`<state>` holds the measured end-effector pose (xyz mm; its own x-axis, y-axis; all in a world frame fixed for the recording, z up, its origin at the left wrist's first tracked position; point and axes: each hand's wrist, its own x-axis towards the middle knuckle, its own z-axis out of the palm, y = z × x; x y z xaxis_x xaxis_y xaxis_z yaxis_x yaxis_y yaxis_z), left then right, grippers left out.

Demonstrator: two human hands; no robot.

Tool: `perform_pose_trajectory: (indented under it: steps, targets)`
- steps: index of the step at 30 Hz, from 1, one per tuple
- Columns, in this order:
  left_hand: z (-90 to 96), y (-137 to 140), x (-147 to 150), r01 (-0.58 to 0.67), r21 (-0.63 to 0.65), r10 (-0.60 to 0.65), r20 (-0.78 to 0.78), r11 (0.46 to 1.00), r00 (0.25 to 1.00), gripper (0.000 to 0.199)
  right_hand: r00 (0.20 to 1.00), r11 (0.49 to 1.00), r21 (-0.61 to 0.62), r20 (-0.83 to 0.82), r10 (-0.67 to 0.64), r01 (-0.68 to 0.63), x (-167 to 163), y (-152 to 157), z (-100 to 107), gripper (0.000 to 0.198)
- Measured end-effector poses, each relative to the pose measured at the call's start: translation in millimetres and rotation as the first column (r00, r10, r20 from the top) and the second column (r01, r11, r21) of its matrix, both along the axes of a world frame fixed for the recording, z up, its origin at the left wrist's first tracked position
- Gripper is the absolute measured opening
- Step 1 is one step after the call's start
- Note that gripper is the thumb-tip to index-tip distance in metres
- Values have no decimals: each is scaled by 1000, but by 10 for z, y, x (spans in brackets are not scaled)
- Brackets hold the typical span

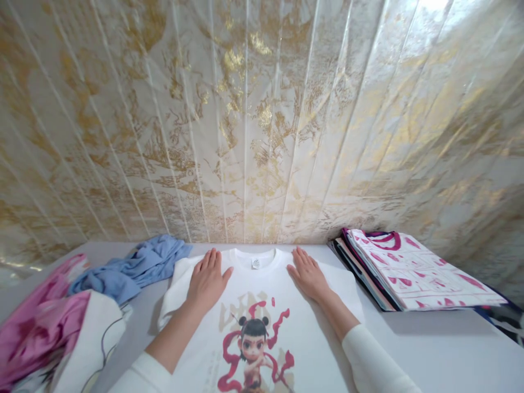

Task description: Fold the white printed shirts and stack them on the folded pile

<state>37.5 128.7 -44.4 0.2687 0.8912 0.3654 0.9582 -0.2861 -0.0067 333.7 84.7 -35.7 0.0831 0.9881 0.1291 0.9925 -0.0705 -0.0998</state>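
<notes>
A white T-shirt [262,289] lies spread face up in front of me, its round neckline toward the wall. On its chest is a printed cartoon figure with red ribbons; the lower hem is out of frame. My left hand [210,281] rests flat on the left shoulder of the shirt, thumb held apart from the fingers. On the opposite shoulder, my right hand [308,274] lies palm down with fingers stretched out. Neither hand grips the cloth.
Folded shirts are stacked at the right, topped by a white and magenta one [426,273]. At the left lie a crumpled blue garment [135,267] and a heap of pink [45,327] and white clothes. A wall covering [245,136] with gold patterns rises behind the table [429,349].
</notes>
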Motion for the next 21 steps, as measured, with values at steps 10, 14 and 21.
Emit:
perform_pose_trajectory:
  steps: [10, 14, 21]
  targets:
    - [-7, -124, 134, 167, -7, -167, -30, 986, 985, 51, 937, 935, 101, -42, 346, -341, -766, -769, -132, 61]
    - [-27, -89, 84, 165, -40, -166, 0, 985, 986, 52, 984, 984, 33, 6, 177, -178, -313, -804, -94, 58]
    - [96, -128, 117, 194, -39, -191, 58, 980, 980, 50, 996, 999, 48, 86, -17, 13, 599, -690, -179, 54]
